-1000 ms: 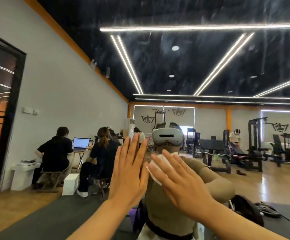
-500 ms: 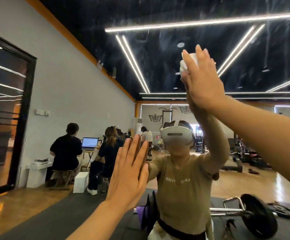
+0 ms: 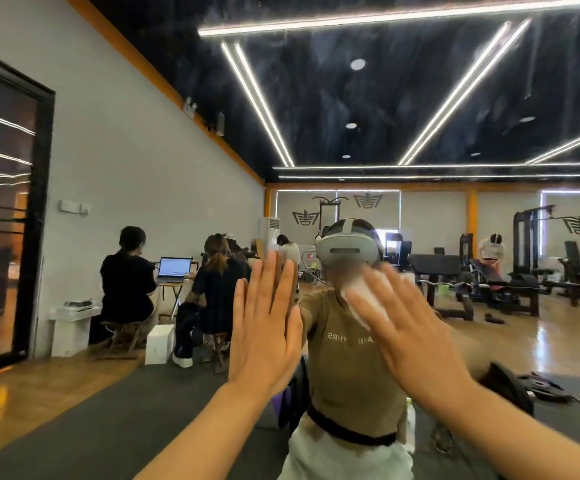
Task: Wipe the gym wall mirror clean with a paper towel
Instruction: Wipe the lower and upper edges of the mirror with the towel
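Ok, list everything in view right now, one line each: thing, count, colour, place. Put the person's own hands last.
wall mirror: one, streaky, fills the view beyond the hands
paper towel: one, white, under the right hand on the glass
seated people: two, dark clothes, reflected at left, backs turned
laptop: one, lit screen, on a small table between them
white boxes: two, on the floor by the seated people
weight machines: several, black, reflected at right
ceiling light strips: several, white, on a black ceiling
wearer's reflection: one, olive shirt, grey headset, centre
left hand: flat, fingers straight, on the mirror
right hand: flat, blurred, presses the towel
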Available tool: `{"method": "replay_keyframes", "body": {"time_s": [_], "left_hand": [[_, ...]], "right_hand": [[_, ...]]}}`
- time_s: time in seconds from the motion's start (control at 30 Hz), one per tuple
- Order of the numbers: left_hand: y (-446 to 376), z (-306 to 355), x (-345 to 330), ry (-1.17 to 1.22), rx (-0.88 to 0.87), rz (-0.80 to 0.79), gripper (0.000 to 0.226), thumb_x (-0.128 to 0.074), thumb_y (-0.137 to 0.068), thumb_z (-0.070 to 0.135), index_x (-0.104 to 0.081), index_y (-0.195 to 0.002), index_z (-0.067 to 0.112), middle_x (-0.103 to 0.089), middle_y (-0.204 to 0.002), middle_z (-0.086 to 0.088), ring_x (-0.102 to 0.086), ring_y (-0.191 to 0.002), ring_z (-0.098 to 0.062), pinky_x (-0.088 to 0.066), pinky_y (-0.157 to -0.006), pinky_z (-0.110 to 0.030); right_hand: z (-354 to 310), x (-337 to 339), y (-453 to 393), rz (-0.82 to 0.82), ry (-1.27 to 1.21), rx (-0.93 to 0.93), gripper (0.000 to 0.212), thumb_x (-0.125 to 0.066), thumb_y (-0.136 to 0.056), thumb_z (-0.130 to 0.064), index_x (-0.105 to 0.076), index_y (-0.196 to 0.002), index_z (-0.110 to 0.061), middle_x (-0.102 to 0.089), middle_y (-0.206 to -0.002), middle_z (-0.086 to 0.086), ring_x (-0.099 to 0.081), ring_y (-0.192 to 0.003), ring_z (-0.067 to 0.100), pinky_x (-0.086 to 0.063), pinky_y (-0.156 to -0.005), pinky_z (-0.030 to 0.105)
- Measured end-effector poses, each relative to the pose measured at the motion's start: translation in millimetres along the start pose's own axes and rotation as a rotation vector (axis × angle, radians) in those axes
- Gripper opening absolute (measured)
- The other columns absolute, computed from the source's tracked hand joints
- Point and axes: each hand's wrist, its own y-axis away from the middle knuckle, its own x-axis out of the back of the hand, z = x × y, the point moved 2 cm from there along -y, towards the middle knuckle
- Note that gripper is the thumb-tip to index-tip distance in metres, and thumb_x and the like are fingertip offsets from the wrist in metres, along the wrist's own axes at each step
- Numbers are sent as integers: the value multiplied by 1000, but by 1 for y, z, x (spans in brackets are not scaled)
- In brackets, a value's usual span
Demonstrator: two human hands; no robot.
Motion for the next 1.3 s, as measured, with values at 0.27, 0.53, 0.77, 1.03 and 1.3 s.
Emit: {"method": "replay_keyframes", "body": {"time_s": [0.27, 0.53, 0.77, 1.03, 1.3], "left_hand": [[36, 6, -7, -65, -86, -96, 64, -32, -103, 33, -11, -161, 18, 1, -169, -3, -2, -155, -23, -4, -123, -45], [41, -2, -10, -216, -172, -147, 61, -23, -106, 37, -8, -161, 14, -2, -168, -10, -4, -155, -28, -6, -124, -46], [42, -2, -12, -234, -164, -170, 59, -16, -107, 39, -13, -160, 12, -2, -168, -11, -3, -155, -29, -9, -123, -49], [42, -1, -11, -244, -169, -146, 60, -21, -106, 37, -13, -160, 12, -3, -168, -12, -2, -155, -29, -3, -125, -46], [43, 6, -11, -213, -130, -163, 63, -22, -106, 42, -13, -160, 10, -2, -168, -14, -1, -155, -30, -2, -125, -48]], "right_hand": [[-18, -10, 74, -236, 51, 105, 112, -87, -64, -5, -26, -156, -27, -18, -165, 10, -15, -152, 35, -11, -123, 45], [4, 12, 5, 8, -38, -117, 77, -63, -86, -8, -29, -152, -26, -25, -161, 15, -16, -149, 38, -8, -120, 54], [55, 44, -105, 226, 5, -436, 57, -43, -105, -29, -24, -158, -23, -4, -165, 20, -5, -151, 44, -12, -123, 55], [26, 9, -41, 176, -45, -307, 57, -46, -105, -28, -22, -156, -26, -17, -165, 9, -10, -151, 39, -21, -120, 53], [-15, -11, 32, 100, -90, -229, 52, -42, -104, -30, -32, -154, -22, -22, -164, 9, -12, -152, 37, -23, -119, 53]]}}
